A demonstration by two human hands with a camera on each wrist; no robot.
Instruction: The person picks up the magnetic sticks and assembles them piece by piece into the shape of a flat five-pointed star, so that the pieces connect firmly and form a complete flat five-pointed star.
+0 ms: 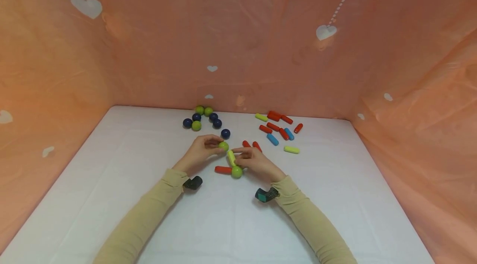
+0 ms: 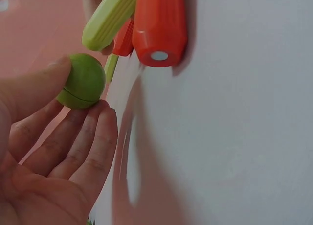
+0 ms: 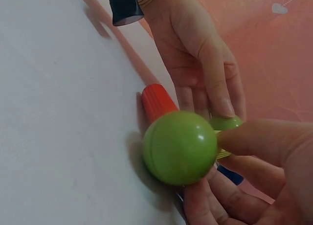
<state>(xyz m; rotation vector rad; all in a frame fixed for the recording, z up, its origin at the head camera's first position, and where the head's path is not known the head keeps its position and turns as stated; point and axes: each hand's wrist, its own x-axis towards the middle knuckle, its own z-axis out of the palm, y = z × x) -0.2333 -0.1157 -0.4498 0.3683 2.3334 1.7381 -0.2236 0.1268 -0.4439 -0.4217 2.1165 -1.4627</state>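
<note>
My left hand (image 1: 201, 151) pinches a green ball (image 2: 85, 80) between thumb and fingertips. Just across from it, my right hand (image 1: 258, 162) holds a yellow-green ridged rod (image 1: 231, 158) with thumb and fingers. The rod's near end meets a second green ball (image 3: 180, 147). A red rod (image 1: 223, 169) touches that ball from the left and lies on the white table; its free end bears a small pale disc (image 2: 159, 55). Between the held ball and the yellow-green rod's far end a small gap shows in the left wrist view.
Dark blue balls (image 1: 225, 133) and more green balls (image 1: 196, 125) lie at the back left. Red rods (image 1: 273, 126), blue rods (image 1: 272, 139) and yellow-green rods (image 1: 291, 149) are scattered at the back right. A pink curtain (image 1: 238, 49) with hearts surrounds the white table (image 1: 316, 181).
</note>
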